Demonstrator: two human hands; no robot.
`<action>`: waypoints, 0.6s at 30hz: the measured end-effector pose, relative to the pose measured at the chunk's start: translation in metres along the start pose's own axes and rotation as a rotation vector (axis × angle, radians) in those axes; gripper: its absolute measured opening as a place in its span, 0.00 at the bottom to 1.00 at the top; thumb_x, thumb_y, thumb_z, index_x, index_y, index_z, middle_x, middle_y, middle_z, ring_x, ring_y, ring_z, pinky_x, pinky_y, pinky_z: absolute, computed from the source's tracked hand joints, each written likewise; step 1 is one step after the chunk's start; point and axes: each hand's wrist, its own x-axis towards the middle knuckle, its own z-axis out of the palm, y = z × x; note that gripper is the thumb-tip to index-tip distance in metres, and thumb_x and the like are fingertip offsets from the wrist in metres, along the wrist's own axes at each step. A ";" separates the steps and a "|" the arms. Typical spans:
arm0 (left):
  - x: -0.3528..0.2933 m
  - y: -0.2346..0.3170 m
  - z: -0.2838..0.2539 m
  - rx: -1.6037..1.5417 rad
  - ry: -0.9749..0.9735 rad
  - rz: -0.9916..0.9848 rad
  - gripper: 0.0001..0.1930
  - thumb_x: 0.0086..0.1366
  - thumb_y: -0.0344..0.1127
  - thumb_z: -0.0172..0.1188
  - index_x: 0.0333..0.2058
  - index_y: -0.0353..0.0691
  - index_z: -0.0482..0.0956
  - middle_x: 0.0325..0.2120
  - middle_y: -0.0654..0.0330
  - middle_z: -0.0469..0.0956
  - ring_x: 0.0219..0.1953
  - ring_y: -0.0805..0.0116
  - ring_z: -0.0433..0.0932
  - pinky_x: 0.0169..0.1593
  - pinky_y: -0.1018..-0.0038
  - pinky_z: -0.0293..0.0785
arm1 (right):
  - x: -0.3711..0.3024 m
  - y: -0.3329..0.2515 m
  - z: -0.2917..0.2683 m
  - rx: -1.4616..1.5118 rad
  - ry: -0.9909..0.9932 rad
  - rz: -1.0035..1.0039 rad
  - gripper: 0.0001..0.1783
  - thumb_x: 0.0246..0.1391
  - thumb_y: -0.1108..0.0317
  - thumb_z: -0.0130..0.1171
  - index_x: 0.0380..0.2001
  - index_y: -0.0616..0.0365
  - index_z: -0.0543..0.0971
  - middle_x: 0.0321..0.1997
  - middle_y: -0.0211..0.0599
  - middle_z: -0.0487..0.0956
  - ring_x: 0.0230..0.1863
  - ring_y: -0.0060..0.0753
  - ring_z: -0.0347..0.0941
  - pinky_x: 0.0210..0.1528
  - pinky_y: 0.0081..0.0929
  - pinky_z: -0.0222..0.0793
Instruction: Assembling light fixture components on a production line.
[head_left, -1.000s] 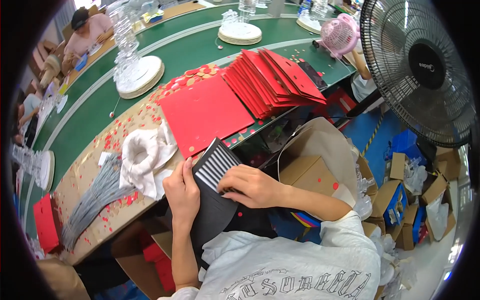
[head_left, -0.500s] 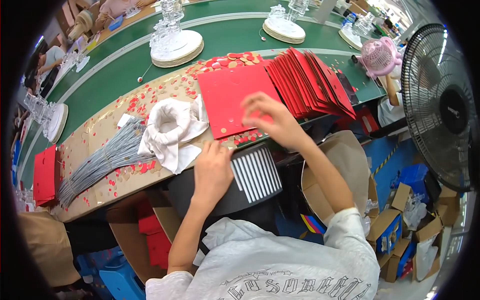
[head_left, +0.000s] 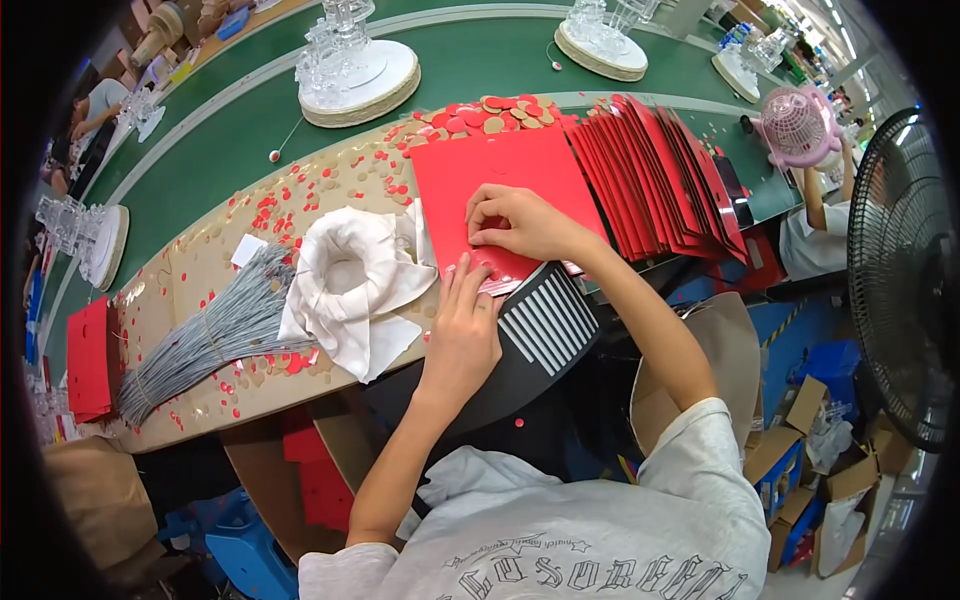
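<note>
A flat square red card (head_left: 495, 165) lies on the brown cardboard table cover, at its near edge. Over the lower middle of the card is my right hand (head_left: 525, 222), its fingers curled into a pinch; whatever is between the fingertips is too small to make out. My left hand (head_left: 462, 325) rests at the card's near edge, fingers stretched out and touching it. A row of folded red cards (head_left: 650, 185) stands fanned just right of the flat one. Left of it sits a white cloth (head_left: 345, 275) twisted into a ring.
A bundle of grey wire ties (head_left: 205, 335) lies on the left, beyond it a red card stack (head_left: 92, 360). Red and brown punched-out discs (head_left: 480, 118) litter the cover. White round bases with clear parts (head_left: 365, 85) stand on the green conveyor (head_left: 240, 125). A black fan (head_left: 905, 280) is at right.
My right hand has come down to the card, its loosely spread fingers now pinched together. My left hand has moved onto the card's near edge, fingers straighter. The whole view has shifted slightly.
</note>
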 end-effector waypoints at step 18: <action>-0.005 -0.003 0.006 0.140 -0.035 0.068 0.10 0.64 0.23 0.57 0.39 0.17 0.77 0.53 0.39 0.73 0.64 0.37 0.66 0.66 0.46 0.63 | -0.012 0.032 0.008 -0.773 0.545 0.109 0.17 0.58 0.59 0.62 0.51 0.41 0.84 0.53 0.35 0.76 0.54 0.39 0.71 0.49 0.40 0.70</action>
